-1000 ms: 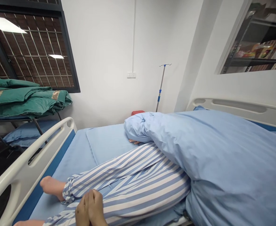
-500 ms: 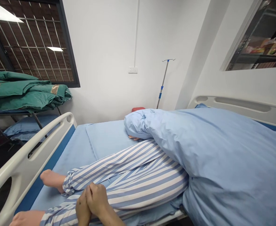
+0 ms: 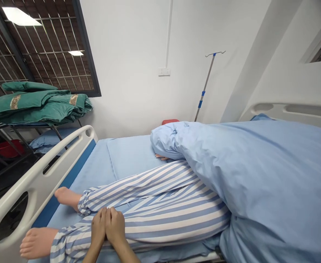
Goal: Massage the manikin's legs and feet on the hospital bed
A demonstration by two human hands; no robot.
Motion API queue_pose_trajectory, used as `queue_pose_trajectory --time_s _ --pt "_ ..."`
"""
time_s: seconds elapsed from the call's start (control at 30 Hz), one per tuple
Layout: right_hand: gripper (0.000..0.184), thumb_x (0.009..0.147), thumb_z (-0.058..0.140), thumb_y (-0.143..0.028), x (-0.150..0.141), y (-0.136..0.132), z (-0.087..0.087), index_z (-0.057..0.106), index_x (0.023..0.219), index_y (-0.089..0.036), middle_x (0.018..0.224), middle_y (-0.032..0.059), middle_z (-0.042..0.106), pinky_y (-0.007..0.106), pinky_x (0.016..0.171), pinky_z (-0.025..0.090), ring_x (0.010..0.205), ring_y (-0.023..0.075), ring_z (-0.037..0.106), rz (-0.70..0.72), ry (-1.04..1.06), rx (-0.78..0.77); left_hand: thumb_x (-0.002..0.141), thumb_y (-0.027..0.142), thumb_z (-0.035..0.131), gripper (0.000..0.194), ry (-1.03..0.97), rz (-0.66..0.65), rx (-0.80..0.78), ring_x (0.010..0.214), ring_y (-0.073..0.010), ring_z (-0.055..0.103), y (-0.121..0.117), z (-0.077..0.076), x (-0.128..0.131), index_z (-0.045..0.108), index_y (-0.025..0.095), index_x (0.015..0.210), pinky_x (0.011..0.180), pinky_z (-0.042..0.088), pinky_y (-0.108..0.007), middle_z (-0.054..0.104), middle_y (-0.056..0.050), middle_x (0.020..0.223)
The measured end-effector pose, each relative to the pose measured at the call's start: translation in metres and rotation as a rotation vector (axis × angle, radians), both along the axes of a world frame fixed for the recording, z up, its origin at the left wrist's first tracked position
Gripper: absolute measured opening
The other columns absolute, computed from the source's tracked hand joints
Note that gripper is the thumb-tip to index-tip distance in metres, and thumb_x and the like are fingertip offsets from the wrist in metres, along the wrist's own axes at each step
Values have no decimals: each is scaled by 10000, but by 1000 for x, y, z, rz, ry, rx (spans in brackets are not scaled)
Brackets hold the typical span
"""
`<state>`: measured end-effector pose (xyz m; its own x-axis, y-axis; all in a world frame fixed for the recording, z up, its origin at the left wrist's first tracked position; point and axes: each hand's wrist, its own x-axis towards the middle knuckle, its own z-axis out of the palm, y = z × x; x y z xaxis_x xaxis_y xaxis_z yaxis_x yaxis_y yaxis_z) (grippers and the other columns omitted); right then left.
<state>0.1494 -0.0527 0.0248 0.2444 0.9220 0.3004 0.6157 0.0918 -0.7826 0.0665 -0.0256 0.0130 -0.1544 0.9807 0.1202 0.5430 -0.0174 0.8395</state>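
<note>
The left hand and the right hand lie side by side at the lower centre of the view, inner edges touching; the fingers are extended and held close together, in a narrow stance, and neither hand shows a grip; both rest on the striped trouser leg of a recumbent figure.

The figure lies across a hospital bed on a blue sheet; the legs point toward the near side of the bed, one bare foot above the other bare foot, and both feet lie close to the white side rail. A pale blue quilt covers the upper body, bunched at its far end; the fingers of a hidden hand protrude from beneath it, resting on the sheet, and are not the worker's own.

A white bed end panel stands at the right; an IV pole rises beyond the bed, in front of the white wall, with a wall socket to its left; a red object shows just behind the bunched quilt. At the left, folded green quilts sit on a metal rack, below a gridded window; a blue pillow and a red basin lie beneath.
</note>
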Motion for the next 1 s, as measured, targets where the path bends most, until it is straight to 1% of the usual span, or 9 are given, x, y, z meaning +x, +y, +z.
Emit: queue_pose_trajectory --time_s 0.07,0.13,0.23,0.4,0.5,0.63,0.77,0.9,1.0 --pt "420 926 263 -305 4 2 -1 557 648 -193 583 29 609 260 511 231 550 143 537 -1 83 6 709 431 447 295 -158 20 -9 730 -200 595 0 9 10 582 170 686 676 464 -293 669 -56 727" --pt "430 926 258 -318 7 3 -2 545 634 -191 565 24 590 253 513 242 541 138 519 6 163 2 723 456 435 320 -282 88 -36 623 -167 564 -2 15 22 540 169 628 597 454 -270 620 -22 610" --pt "416 920 271 -328 10 3 -2 529 625 -189 557 17 570 246 516 250 536 132 499 3 230 -4 750 455 400 341 -330 171 -59 547 -143 524 -8 15 32 508 169 598 546 431 -260 565 -3 535" --pt "386 903 298 -324 11 3 -1 489 594 -191 524 -6 513 237 502 252 504 118 444 -34 303 -1 808 383 357 308 -98 14 -25 726 -165 576 -18 4 29 578 180 737 687 434 -280 649 -49 737" --pt "382 892 311 -328 10 5 -3 468 572 -193 503 -20 472 231 487 252 489 112 409 -44 336 18 840 371 306 333 20 -1 -21 682 -157 559 -20 4 28 556 194 709 654 410 -274 632 -43 703" --pt "376 879 323 -325 10 7 -5 460 556 -190 499 -23 461 226 487 259 500 113 403 -47 325 26 854 374 282 350 47 -33 38 643 -147 549 -20 4 29 524 202 669 627 387 -258 606 -26 654" --pt "387 884 307 -316 13 2 8 463 552 -192 502 -19 475 230 493 254 499 115 411 -46 220 -14 850 351 295 333 93 -45 37 620 -143 540 -21 3 28 539 199 681 589 359 -240 611 -28 642" --pt "410 908 279 -331 18 -8 25 498 593 -186 524 -16 495 235 508 240 502 107 420 3 93 25 833 308 330 277 158 -69 42 608 -134 544 -21 -2 28 566 200 735 568 341 -228 639 -30 679" --pt "417 917 275 -339 20 -13 24 517 616 -181 534 -14 510 236 520 238 512 105 434 10 70 37 811 304 354 261 158 -65 64 721 -164 593 -18 -9 27 591 195 823 639 390 -248 676 -59 811"
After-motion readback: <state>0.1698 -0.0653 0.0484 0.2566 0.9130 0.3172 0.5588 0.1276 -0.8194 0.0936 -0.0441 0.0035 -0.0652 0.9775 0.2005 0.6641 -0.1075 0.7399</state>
